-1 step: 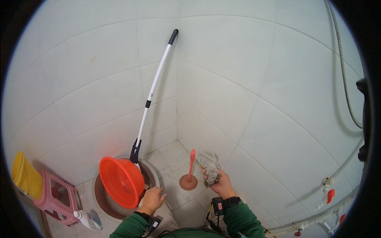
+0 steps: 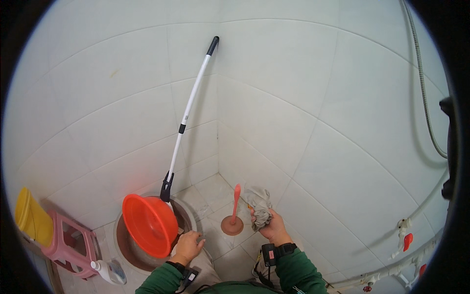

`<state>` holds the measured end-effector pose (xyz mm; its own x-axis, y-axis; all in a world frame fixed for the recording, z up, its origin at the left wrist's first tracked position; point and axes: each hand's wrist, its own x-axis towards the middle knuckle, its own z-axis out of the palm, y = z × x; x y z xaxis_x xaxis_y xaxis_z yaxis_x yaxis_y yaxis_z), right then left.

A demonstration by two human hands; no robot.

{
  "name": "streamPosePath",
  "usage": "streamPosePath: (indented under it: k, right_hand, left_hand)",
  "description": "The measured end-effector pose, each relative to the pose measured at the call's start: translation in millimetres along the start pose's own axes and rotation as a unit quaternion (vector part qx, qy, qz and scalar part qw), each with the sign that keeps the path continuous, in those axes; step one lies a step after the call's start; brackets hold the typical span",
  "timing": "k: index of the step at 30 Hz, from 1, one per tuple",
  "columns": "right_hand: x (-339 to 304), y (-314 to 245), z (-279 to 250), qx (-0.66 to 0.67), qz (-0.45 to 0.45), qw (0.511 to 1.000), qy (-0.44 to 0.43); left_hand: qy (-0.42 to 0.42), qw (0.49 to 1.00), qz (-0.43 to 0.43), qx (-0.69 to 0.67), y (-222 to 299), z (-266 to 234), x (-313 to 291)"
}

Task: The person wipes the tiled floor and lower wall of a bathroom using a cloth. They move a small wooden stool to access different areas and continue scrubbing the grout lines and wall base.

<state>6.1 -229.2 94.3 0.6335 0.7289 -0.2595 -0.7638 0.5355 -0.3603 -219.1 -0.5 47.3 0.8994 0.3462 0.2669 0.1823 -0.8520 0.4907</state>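
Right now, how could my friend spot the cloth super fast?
Find the corner where tiled walls meet, then look down to the person's right hand. The cloth it holds is grey and crumpled, unlike the pink-handled plunger standing to its left.

Two walls [image 2: 264, 59] of large pale tiles meet in a corner, their thin grout lines bowed by the lens and a faint yellowish smudge [image 2: 114, 73] marking the left one, above a floor [image 2: 208, 188] of smaller light-grey tiles. A pink stool [image 2: 58, 245] stands by the left wall, while a ribbed metal hose [image 2: 420, 73] hangs in a curve down the right, above white pipes [image 2: 352, 283] and a red valve handle [image 2: 408, 241]. Soft, cool light covers the tiles, with faint shadows behind the hose.
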Motion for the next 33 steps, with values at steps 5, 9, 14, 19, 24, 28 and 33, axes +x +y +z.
streamPosePath:
  k: [5, 9, 14, 19, 24, 28, 33]
  right_hand:
    - [5.6, -4.9, -27.5, -0.034, -0.01, 0.998, 0.043]
    - [17.5, 6.5, -66.2, -0.06, -0.014, 0.983, 0.175]
    - [19.7, 25.6, -103.2, -0.122, 0.044, 0.968, 0.216]
    - [19.8, 30.9, -109.9, -0.178, 0.076, 0.959, 0.206]
    - [26.2, 37.3, -116.9, -0.154, 0.082, 0.961, 0.217]
    - [31.8, 47.4, -131.5, -0.118, 0.087, 0.958, 0.247]
    - [34.7, 54.2, -144.9, -0.115, 0.086, 0.954, 0.263]
  left_hand:
    - [0.01, 1.0, -0.008, 0.014, -0.7, 8.1, 2.5]
    - [0.026, 0.999, -0.023, 0.006, -5.1, 12.2, 5.2]
    - [0.018, 1.0, -0.022, 0.013, -6.1, 15.1, 10.4]
    - [0.041, 0.999, 0.006, -0.011, -3.5, 14.0, 15.3]
    - [0.019, 0.999, -0.024, -0.012, -3.6, 12.8, 15.9]
    - [0.028, 0.999, -0.014, -0.018, -3.3, 12.6, 15.6]
    - [0.031, 0.999, -0.007, -0.018, -1.4, 12.0, 16.8]
